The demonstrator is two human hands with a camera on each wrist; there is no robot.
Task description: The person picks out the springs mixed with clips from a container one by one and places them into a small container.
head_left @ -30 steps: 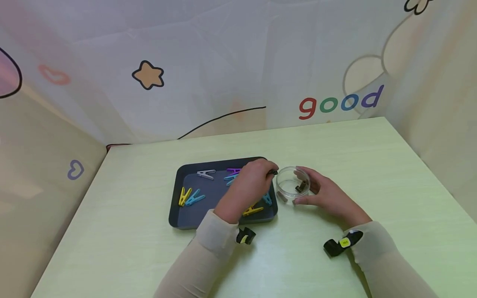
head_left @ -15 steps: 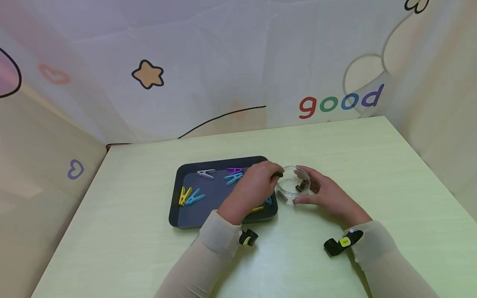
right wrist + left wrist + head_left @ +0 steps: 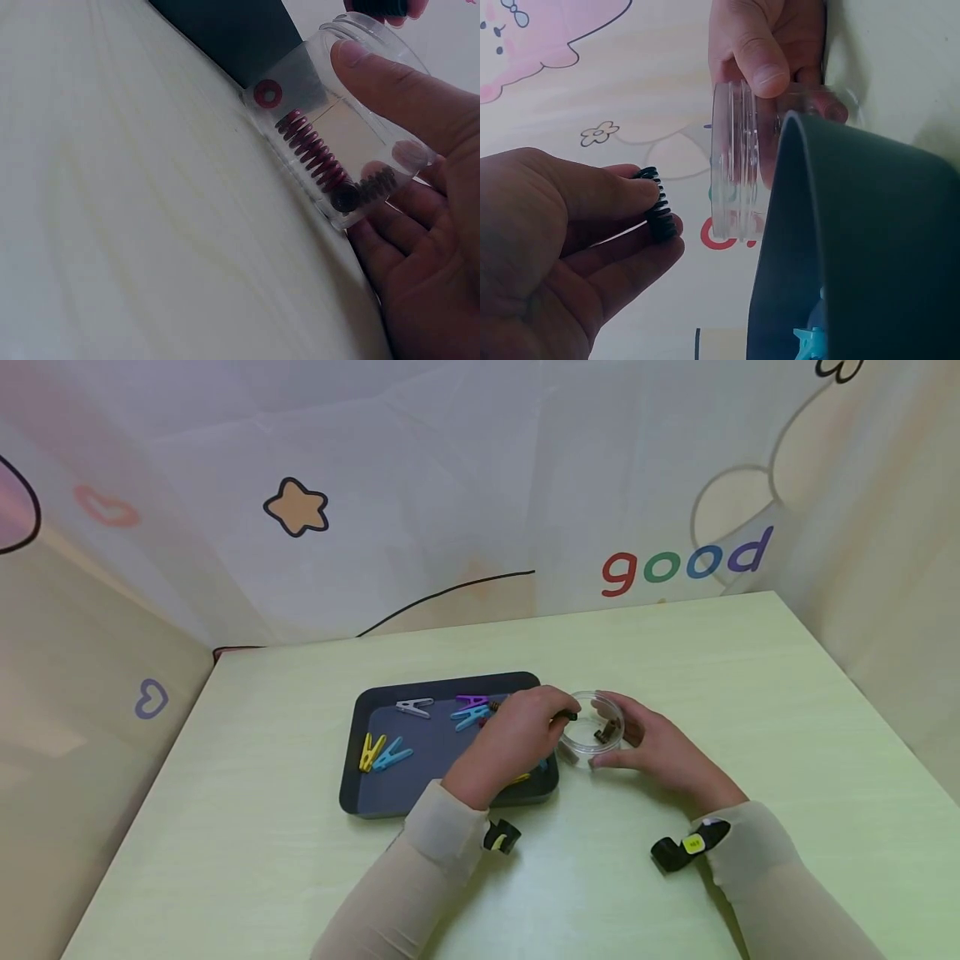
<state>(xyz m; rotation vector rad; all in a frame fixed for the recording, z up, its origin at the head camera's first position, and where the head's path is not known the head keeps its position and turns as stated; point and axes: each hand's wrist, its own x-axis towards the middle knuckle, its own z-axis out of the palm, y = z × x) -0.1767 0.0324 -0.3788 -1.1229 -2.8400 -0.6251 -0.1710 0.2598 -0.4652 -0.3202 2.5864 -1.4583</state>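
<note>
My left hand (image 3: 517, 735) pinches a dark coil spring (image 3: 657, 206) between thumb and fingertips, just left of the mouth of a clear round jar (image 3: 735, 165). The right hand (image 3: 660, 752) grips this jar around its right side, thumb toward me. In the right wrist view the jar holds a red coil spring (image 3: 313, 154), a second red one seen end-on (image 3: 268, 94) and dark springs (image 3: 377, 186) near the fingers. The jar stands on the table against the right side of a dark grey tray (image 3: 450, 686), which my left forearm and hand partly cover.
In the tray lie a yellow clothespin (image 3: 371, 752), a blue clothespin (image 3: 392, 755), a grey clothespin (image 3: 413, 707), a purple clothespin (image 3: 471, 701) and others, with a small spring (image 3: 493, 705) beside my left hand. A printed curtain (image 3: 450, 510) hangs behind the table (image 3: 262, 860).
My left hand has moved right with the dark spring, from the tray's right edge to the jar's rim. More clothespins show behind it. The right hand and jar stay put.
</note>
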